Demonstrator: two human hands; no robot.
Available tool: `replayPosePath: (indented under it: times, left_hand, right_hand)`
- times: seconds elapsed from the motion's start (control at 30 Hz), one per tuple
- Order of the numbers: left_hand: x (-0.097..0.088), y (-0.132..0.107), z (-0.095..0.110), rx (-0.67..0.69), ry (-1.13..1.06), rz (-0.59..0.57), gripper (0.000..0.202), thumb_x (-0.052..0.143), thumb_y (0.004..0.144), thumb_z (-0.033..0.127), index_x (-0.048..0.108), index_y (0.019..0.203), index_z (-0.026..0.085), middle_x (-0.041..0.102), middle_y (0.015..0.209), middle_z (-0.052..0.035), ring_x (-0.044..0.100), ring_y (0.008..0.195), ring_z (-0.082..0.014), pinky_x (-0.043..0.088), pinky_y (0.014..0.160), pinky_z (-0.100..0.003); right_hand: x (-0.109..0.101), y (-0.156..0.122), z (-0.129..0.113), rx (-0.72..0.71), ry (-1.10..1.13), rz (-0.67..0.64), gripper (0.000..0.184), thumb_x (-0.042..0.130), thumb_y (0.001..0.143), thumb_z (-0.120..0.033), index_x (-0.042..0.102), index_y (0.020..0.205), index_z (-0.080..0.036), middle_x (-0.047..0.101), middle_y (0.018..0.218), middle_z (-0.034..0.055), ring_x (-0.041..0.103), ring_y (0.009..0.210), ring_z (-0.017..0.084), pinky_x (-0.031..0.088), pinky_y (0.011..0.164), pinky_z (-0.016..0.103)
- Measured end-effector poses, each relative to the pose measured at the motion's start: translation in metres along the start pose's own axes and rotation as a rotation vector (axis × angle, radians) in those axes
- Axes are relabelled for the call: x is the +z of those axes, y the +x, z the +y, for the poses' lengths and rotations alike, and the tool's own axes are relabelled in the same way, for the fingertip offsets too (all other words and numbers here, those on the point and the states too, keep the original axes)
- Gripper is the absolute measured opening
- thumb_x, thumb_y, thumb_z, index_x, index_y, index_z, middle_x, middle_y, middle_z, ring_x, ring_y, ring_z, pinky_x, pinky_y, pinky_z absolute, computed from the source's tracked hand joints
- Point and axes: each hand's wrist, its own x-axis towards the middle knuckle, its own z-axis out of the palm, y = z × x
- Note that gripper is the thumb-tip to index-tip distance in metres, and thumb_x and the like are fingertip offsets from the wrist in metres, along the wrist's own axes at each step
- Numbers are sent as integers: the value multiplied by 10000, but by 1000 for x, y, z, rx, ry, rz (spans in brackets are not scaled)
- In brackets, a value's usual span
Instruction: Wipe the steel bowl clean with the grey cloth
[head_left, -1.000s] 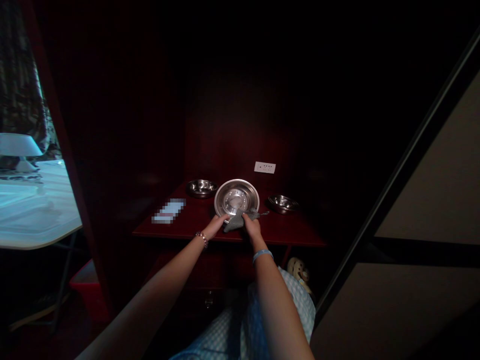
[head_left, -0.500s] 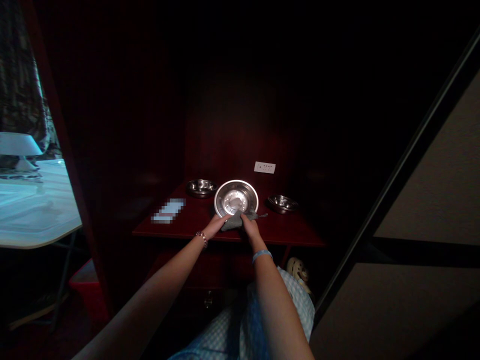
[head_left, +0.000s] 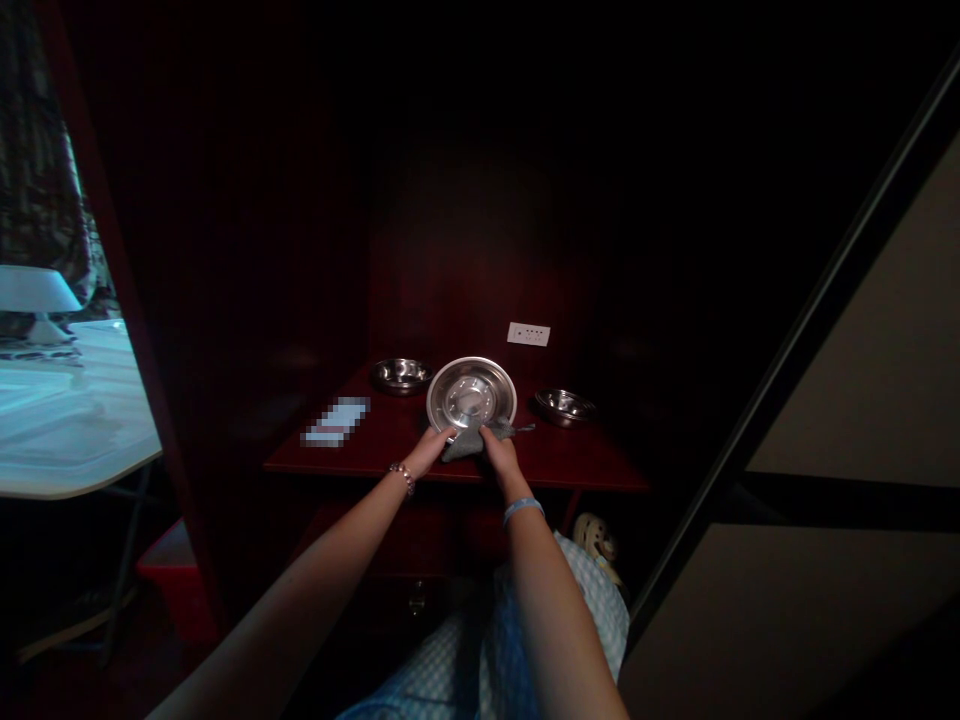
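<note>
A round steel plate (head_left: 471, 392) is tilted up toward me on a dark red wooden shelf (head_left: 585, 462). My left hand (head_left: 428, 449), with a bead bracelet at the wrist, grips the plate's lower left rim. My right hand (head_left: 499, 453), with a pale blue wristband, is closed on a grey cloth (head_left: 465, 441) pressed against the plate's lower edge. The fingertips of both hands are partly hidden by the cloth and the rim.
Two small steel bowls stand on the shelf, one at the back left (head_left: 403, 374) and one at the right (head_left: 565, 405). A flat pale card (head_left: 335, 420) lies at the left, a white socket plate (head_left: 529, 334) on the back wall. A white table (head_left: 67, 420) stands far left.
The plate's tilt has shifted slightly and the cloth has moved a little along its lower rim. Both hands stay at the plate's bottom edge.
</note>
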Motion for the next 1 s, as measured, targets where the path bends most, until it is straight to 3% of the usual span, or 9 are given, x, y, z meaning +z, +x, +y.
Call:
replayPosePath:
  times: [0.1, 0.3, 0.53, 0.77, 0.9, 1.0]
  left_hand:
    - [0, 1, -1, -30, -33, 73, 232, 630, 624, 155, 671, 851, 132, 716, 819, -54, 636, 917, -233, 449, 888, -339]
    - [-1, 6, -6, -52, -71, 91, 205, 654, 596, 190, 665, 794, 135, 704, 738, -29, 648, 815, -211, 458, 840, -331]
    - [0, 2, -2, 20, -80, 15, 338, 703, 663, 255, 685, 975, 127, 728, 1034, -114, 609, 1103, -278, 407, 1003, -387]
    - [1, -2, -1, 118, 58, -64, 624, 725, 686, 225, 551, 1278, 132, 571, 1357, -144, 478, 1294, -290, 288, 1125, -401]
    - [-1, 0, -3, 102, 87, -109, 572, 680, 729, 243, 548, 1273, 126, 565, 1361, -153, 483, 1289, -293, 309, 1117, -383]
    - [-3, 3, -8, 91, 48, -54, 585, 665, 725, 224, 518, 1287, 160, 571, 1352, -133, 480, 1296, -281, 332, 1104, -368]
  right_hand:
    - [-4, 0, -6, 56, -55, 50, 391, 651, 707, -492, 742, 871, -150, 746, 854, 106, 676, 963, 275, 492, 865, 337]
    - [-8, -5, -13, 67, -105, 100, 395, 619, 728, -495, 751, 868, -150, 747, 854, 115, 683, 950, 280, 499, 832, 320]
    - [-9, -6, -17, 95, -139, 83, 420, 609, 733, -508, 747, 882, -141, 745, 822, 122, 684, 940, 287, 500, 819, 320]
    - [-10, -7, -18, 118, -159, 41, 473, 567, 765, -528, 738, 958, -132, 744, 929, 133, 673, 990, 281, 495, 840, 316]
    - [-10, -8, -20, 133, -185, 45, 499, 564, 767, -557, 740, 961, -132, 742, 939, 142, 671, 1004, 287, 496, 852, 317]
    - [-10, -10, -25, 160, -198, 95, 551, 572, 761, -588, 733, 986, -112, 730, 994, 172, 661, 1035, 304, 497, 864, 333]
